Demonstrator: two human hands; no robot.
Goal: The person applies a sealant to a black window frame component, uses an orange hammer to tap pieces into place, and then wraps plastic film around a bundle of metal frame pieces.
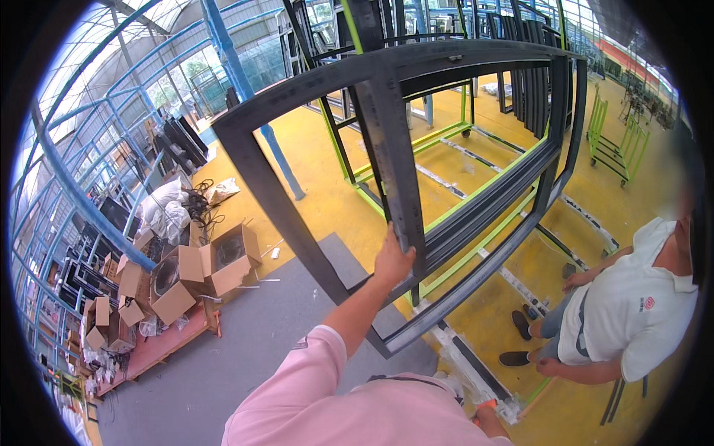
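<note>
A large dark grey window frame [297, 201] stands tilted in front of me, divided by an upright bar [390, 149]. My left hand [394, 259] is closed round that bar, low on its length, with the pink-sleeved arm stretched forward. At the lower edge, beside my body, my right hand [491, 425] is only partly in view. Something orange-red [487, 404] shows at its fingers, but its kind is too small and cut off to tell. Behind the frame is a lime-green metal rack [476, 260], with several dark profiles [483, 201] across it.
To the right stands a person in a white shirt [625, 297], close to the frame. Opened cardboard boxes [178, 275] sit on a red pallet [160, 349] at the left. A blue post [279, 160] rises behind the frame. Farther right is a green trolley [617, 141].
</note>
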